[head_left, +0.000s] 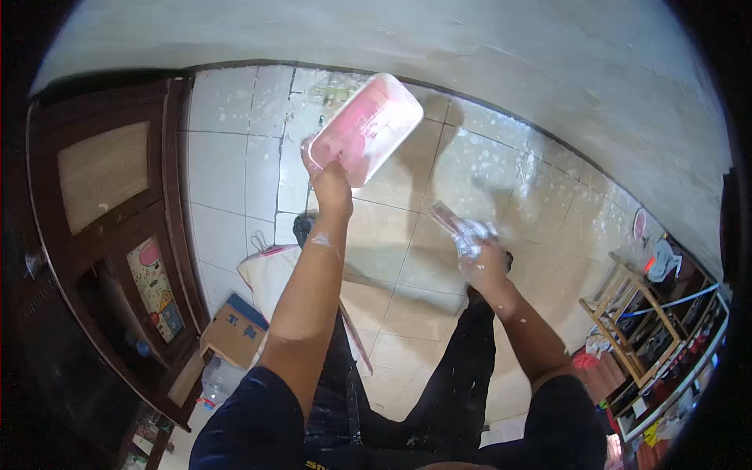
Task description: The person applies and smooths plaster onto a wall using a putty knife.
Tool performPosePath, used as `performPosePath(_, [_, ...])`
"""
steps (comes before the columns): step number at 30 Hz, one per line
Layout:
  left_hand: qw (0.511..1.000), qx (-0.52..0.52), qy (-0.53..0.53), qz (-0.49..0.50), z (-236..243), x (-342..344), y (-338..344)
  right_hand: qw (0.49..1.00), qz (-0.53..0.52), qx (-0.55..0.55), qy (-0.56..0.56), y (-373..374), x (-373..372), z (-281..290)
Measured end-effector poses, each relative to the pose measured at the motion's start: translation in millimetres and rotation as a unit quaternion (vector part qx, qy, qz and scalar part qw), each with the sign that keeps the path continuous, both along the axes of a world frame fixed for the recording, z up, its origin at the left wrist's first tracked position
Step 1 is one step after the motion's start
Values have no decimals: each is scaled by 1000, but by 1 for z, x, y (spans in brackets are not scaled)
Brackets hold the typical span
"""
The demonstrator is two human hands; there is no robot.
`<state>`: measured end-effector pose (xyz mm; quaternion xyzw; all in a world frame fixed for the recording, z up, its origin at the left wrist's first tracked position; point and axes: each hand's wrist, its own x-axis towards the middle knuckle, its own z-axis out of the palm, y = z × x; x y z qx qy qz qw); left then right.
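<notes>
My left hand (333, 192) is closed on the near rim of a rectangular plastic tub (356, 137), pink inside with white smears, held tilted out in front of me. In my right hand (487, 266) is a flat, white-smeared hand tool (446, 219). Motion blurs it, so I cannot tell whether it is a brush or a scraper. It is held above the floor, apart from the tub and the wall. White spots mark both forearms.
White splashes dot the tiled floor (399, 235) along the grey wall (501, 55). A dark wooden cabinet (102, 180) stands on the left, near a cardboard box (231, 333) and a clear plastic bottle (219, 380). A cluttered wooden rack (638, 329) is at the right.
</notes>
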<state>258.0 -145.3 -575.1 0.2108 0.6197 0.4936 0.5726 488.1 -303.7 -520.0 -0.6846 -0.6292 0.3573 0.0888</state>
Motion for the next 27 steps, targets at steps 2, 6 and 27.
performPosePath(2, [998,23,44,-35,6,-7,0,985,-122,73,102,7,6,7])
performPosePath(6, [992,73,15,-100,23,-28,-4,981,-189,4,31,75,-2,57])
performPosePath(27, [932,202,213,-214,39,-49,-30,900,-301,-99,298,54,-10,-13])
